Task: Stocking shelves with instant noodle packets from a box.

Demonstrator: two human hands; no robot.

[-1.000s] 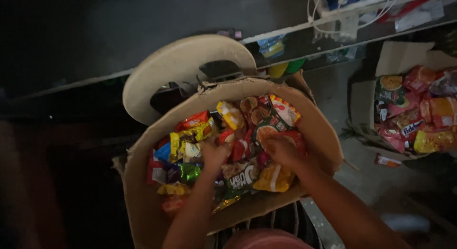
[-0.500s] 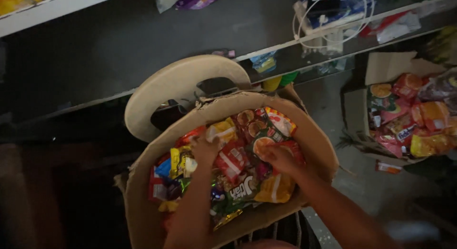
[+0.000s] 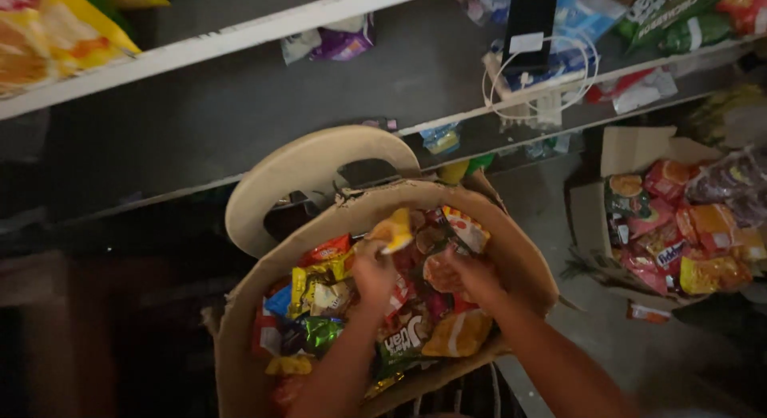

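Seen from above, both forearms are stretched forward into an open cardboard box (image 3: 527,262) crammed with bright snack packets. The left hand (image 3: 374,274) is raised over the heap, its grip closed on a yellow packet (image 3: 391,230) held near the box's far rim. The right hand (image 3: 471,276) is just beside it, fingers curled onto a red packet (image 3: 441,270) lying on the pile. A second box (image 3: 591,218) of packets sits on the floor to the right, below the shelves (image 3: 240,39)
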